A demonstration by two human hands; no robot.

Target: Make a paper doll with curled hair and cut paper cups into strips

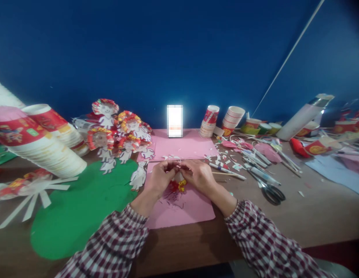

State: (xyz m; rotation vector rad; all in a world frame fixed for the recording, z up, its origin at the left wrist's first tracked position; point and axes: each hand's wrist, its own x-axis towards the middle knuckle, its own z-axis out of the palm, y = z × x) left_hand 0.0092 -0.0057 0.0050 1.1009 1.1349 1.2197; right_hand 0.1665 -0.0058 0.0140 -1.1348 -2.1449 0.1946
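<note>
Over a pink sheet my left hand and my right hand meet, fingertips pinched together. Between and below the fingers shows a small red, yellow and white paper craft piece; both hands grip it, and the fingers hide most of it. Dark pen lines are on the pink sheet just under it. A white paper figure cutout lies left of my left hand. To the right of my right hand are a marker and white paper scraps.
Stacked paper cups lean at the left beside a green sheet. Paper dolls with red-yellow rings stand behind it. More cups, scissors, pens and a tilted white bottle occupy the right. A blue wall closes the back.
</note>
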